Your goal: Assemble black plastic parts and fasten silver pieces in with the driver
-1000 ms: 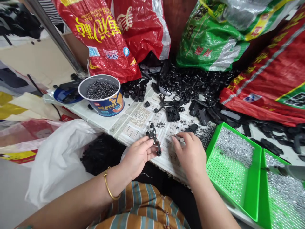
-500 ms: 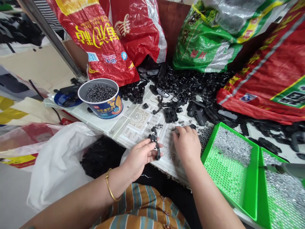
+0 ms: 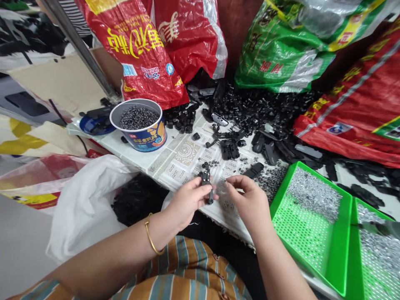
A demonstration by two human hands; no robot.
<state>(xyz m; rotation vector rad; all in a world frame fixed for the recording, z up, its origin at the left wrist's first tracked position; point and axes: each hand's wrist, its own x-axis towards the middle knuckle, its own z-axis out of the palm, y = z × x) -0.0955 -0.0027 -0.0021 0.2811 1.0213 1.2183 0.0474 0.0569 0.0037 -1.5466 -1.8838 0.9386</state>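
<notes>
My left hand [image 3: 190,200] is closed on a black plastic part [image 3: 206,179], a narrow piece with small round fittings, held upright between thumb and fingers over the table's front edge. To its right, my right hand [image 3: 248,200] has thumb and forefinger pinched around something tiny and dark that I cannot make out. A gap separates the two hands. Just beyond the right hand lies a flat black plastic piece [image 3: 253,170]. Small dark bits [image 3: 271,179] are scattered on the table beside it.
Green perforated trays [image 3: 342,250] of small silvery pieces stand at right. A paper tub [image 3: 146,139] of small dark pieces is at left. Black parts [image 3: 265,110] are heaped behind, before red sacks [image 3: 190,41] and a green sack [image 3: 281,62]. A white sack [image 3: 84,196] hangs lower left.
My right hand has drawn back from the tabletop bits and turned, its thumb and forefinger now pinched. The black part in my left hand has been turned. The view has shifted slightly.
</notes>
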